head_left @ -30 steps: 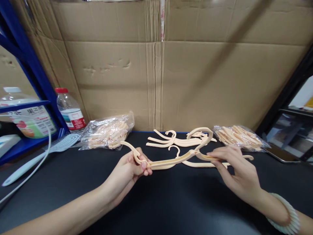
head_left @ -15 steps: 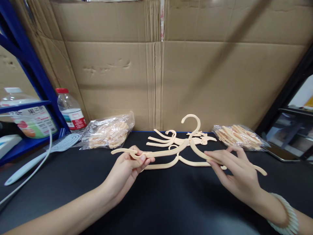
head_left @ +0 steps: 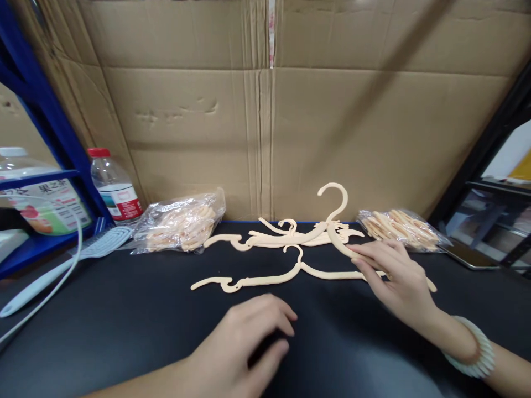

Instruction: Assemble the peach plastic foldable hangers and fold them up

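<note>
My right hand pinches the right arm of a cream folding clothes hanger, which is raised off the table with its hook up and its left arm reaching out free. Below it a second cream hanger lies unfolded on the black table; its right end is partly hidden behind my right hand. My left hand is in front of this second hanger, holding nothing, with curled fingers and the thumb apart. Behind the raised hanger lie several more hanger pieces, partly overlapped by it.
Plastic bags of hanger parts lie at left and right against the cardboard wall. On the left are a pale hairbrush, a white cable and a red-capped bottle. A dark flat device lies at right.
My left hand has let go of the hanger's left arm and moved down and right, toward me. The right hand still holds the hanger, now slightly higher.
</note>
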Demonstrator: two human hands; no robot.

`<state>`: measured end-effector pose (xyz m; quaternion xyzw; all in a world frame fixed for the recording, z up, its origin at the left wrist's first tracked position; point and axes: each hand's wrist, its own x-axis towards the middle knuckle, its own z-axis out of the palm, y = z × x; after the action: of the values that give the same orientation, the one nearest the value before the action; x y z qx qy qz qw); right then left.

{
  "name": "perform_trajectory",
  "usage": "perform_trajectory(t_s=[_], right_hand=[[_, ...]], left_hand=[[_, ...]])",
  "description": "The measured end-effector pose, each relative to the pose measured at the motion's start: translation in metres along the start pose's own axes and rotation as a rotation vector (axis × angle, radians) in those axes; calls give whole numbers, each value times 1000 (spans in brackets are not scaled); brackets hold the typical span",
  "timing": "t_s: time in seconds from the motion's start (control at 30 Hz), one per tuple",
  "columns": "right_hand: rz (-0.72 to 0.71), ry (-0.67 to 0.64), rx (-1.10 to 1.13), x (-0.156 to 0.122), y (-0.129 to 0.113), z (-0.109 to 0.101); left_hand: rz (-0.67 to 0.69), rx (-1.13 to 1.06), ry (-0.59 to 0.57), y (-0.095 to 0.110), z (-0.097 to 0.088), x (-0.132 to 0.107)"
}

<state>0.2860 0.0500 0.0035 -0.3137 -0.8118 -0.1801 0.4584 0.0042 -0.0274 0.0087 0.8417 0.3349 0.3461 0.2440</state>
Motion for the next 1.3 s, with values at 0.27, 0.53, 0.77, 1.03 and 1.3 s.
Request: perform_trajectory(t_s=[0.27,0.53,0.77,1.03,1.3], right_hand=[[-3,-308,222,-5,-2,5],[36,-586,221,-5,-4,5],[107,-628,172,-7,-2,7],[140,-660,156,-5,-2,8],[175,-654,121,-6,-2,7]], left_hand=[[322,628,-194,10,1,-6],[96,656,-267,-6,4,-8],[29,602,-263,-14,8,-12],[-64,603,-246,-6,10,-9],[-42,566,-279,-11,4,-5]])
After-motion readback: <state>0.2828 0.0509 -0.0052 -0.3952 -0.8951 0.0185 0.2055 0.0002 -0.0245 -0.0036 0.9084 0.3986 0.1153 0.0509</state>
